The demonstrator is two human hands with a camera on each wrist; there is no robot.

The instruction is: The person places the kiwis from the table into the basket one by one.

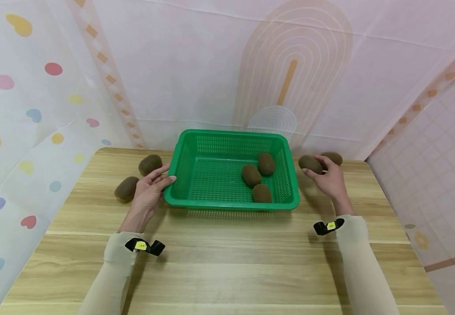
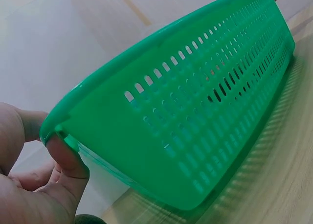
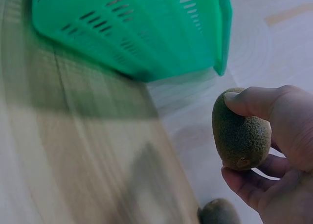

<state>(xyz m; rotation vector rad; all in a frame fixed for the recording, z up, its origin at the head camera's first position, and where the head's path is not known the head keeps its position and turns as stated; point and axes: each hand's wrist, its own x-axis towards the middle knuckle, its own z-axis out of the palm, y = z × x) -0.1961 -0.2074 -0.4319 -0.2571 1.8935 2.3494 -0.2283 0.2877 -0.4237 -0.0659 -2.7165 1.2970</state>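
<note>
A green plastic basket (image 1: 231,204) stands at the middle of the table, with three kiwis inside toward its right end, one of them a kiwi (image 1: 266,164) by the back wall. My left hand (image 1: 147,194) pinches the basket's left rim between thumb and fingers; the left wrist view shows the fingertips (image 2: 63,153) under that rim. Right of the basket, my right hand (image 1: 331,178) holds a kiwi (image 3: 240,131) between thumb and fingers, raised off the table. Behind that hand lies another kiwi (image 1: 333,158), partly hidden.
Two more kiwis lie left of the basket: one kiwi (image 1: 150,164) farther back and one kiwi (image 1: 126,189) beside the left hand. The wooden table (image 1: 227,267) meets a patterned cloth backdrop (image 1: 172,65) at the back and on both sides.
</note>
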